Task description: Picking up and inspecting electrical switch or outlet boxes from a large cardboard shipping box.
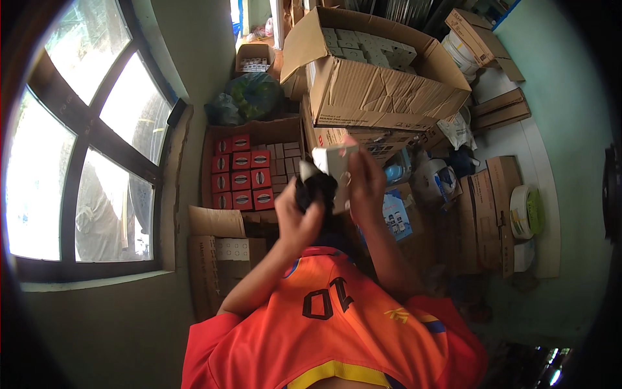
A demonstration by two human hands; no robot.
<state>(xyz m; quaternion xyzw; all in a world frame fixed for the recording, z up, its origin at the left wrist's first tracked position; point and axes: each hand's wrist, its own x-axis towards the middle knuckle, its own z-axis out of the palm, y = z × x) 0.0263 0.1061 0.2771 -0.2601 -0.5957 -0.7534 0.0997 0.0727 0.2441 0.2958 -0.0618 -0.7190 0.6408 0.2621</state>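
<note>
In the middle of the view my left hand (298,215) is closed round a dark black object (316,189) with a whitish piece at its top; its exact kind is hard to make out. Just right of it, my right hand (366,181) grips a small pale cardboard box (334,162) by its right side, fingers closed on it. The two held things are side by side and overlap in the picture. Behind them an open carton (208,165) holds several red-and-white boxes (241,180) and plain small boxes (282,159).
A large open carton (382,97) with grey boxes stands ahead, beside a green plastic bag (253,97). Flattened cardboard (479,220), spools (526,209) and bags (440,178) line the right wall. A window (110,162) fills the left; more cartons (210,272) sit below it.
</note>
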